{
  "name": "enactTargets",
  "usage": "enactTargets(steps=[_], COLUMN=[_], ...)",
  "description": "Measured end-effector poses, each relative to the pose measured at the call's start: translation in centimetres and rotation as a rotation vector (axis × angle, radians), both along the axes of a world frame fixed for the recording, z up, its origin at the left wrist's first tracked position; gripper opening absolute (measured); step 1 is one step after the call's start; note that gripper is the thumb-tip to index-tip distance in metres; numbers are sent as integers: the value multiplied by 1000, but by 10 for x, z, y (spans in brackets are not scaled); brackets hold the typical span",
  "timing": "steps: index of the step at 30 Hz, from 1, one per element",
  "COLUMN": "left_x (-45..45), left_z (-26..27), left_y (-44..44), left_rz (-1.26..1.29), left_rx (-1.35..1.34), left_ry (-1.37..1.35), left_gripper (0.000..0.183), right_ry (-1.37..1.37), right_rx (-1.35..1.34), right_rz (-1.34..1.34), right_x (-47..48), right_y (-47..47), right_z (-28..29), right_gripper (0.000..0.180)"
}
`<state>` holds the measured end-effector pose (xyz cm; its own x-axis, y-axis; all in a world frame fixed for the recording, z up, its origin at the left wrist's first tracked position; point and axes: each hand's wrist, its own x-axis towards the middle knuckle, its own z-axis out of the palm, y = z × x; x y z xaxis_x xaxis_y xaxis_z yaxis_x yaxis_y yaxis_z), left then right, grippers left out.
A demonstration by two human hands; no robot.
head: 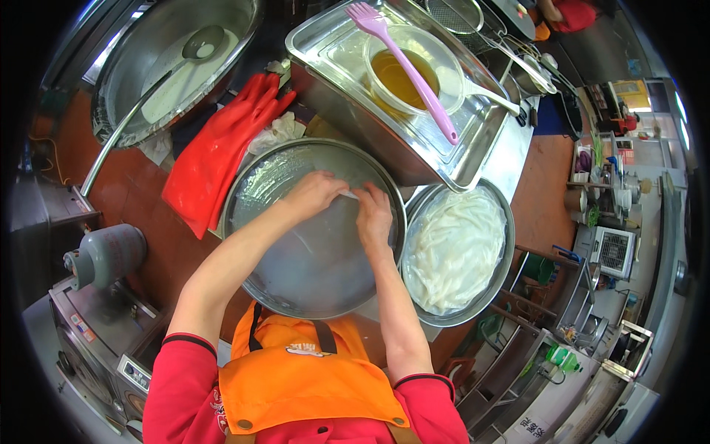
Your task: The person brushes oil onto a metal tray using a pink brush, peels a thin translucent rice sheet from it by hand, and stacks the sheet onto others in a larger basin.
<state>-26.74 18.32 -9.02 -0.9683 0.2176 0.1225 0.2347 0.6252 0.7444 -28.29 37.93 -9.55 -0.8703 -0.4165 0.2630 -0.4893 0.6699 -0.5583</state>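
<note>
A round metal pan point(310, 266) with a thin, translucent sheet over its bottom lies in front of me. At its far part, my left hand point(315, 193) and my right hand point(374, 213) pinch a whitish edge of the thin sheet point(348, 194) between their fingertips. To the right, a second round metal pan point(503, 261) holds a heap of soft white sheets point(457, 250). Beyond the pans, a steel tray point(471, 161) bears a plastic tub of yellow oil point(396, 77), with a pink silicone brush point(413, 75) across it.
Red rubber gloves point(213, 150) lie left of the near pan. A large steel basin point(119, 83) with white liquid and a long-handled ladle point(130, 116) stands at the upper left. A gas cylinder point(113, 252) stands lower left. Another person point(574, 14) is at the top right.
</note>
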Motion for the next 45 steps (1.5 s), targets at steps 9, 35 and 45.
enactTargets(steps=[9, 35, 45], left_x=[30, 187, 223], left_z=[13, 42, 37], left_y=[-15, -61, -72], left_rz=[-68, -213, -229], left_rx=[35, 59, 102], left_ry=[32, 43, 103], left_gripper=[17, 16, 7], right_ry=[-55, -288, -360], right_rx=[-7, 31, 97], right_rz=[35, 330, 563], right_x=[45, 169, 182], right_y=[-3, -34, -45], right_z=[26, 71, 53], right_gripper=[23, 33, 34])
